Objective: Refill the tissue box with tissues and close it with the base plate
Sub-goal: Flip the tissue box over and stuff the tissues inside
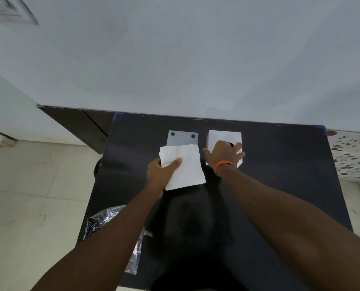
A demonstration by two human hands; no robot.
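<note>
A white cube tissue box (217, 138) stands at the back of the black table (280, 175), its dark round opening partly showing. My right hand (225, 153), with an orange band at the wrist, lies spread over the box top, fingers down its sides. A stack of white tissues (187, 164) is at centre; my left hand (162, 172) grips its left edge, thumb on top. Behind the stack lies the flat grey base plate (182, 139) with two dark dots, its near part hidden by the tissues.
An empty clear plastic wrapper (103, 219) lies at the table's front left corner, under my left forearm. A pale wall rises right behind the table. Tiled floor lies to the left, and a speckled surface (351, 152) adjoins on the right.
</note>
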